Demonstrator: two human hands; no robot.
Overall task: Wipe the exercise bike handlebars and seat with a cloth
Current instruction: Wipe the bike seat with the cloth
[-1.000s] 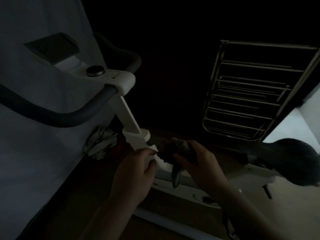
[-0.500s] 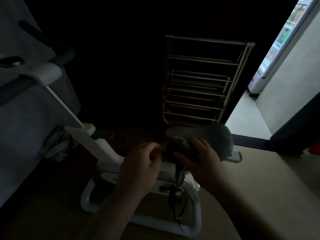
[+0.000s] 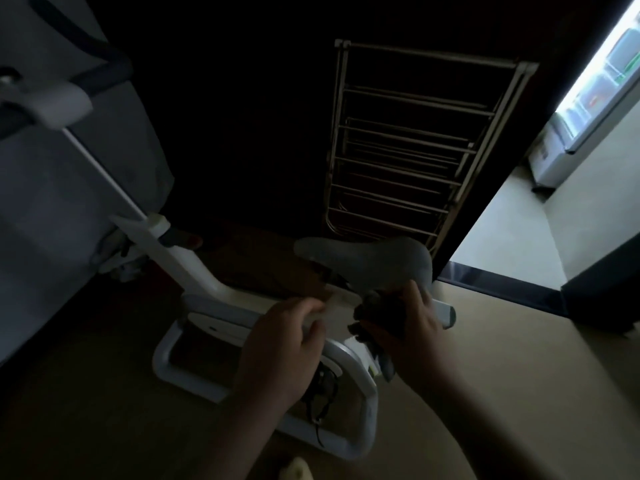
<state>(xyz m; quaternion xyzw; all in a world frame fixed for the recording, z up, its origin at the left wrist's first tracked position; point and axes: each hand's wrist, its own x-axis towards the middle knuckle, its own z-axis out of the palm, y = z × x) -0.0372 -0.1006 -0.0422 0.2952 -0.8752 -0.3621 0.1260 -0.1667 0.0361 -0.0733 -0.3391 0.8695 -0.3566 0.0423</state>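
The exercise bike [image 3: 207, 292] is parked on the floor in a pretty dim room, and it can be judged heavy and rigid, so nothing about it should shift under a wipe. The handlebars [image 3: 100, 69] are seen off at the upper left, dark and probably rubbery, well apart from both hands. The seat [image 3: 367, 259] sits mid-frame just in front of a folded drying rack [image 3: 408, 147]; its cover looks lightly padded, firm enough to be pressed on but likely a bit slick. The cloth [image 3: 381, 315] is bunched up just below the back of the seat, soft and light, best kept wadded in the palm so a flat patch can be dragged across the saddle. It's held in the right hand [image 3: 412, 327], fingers curled round it, wrist angled up toward the seat's underside. The left hand [image 3: 280, 344] is curled loosely over the white frame below the seat, though whether anything is really clamped can't be told in this light.
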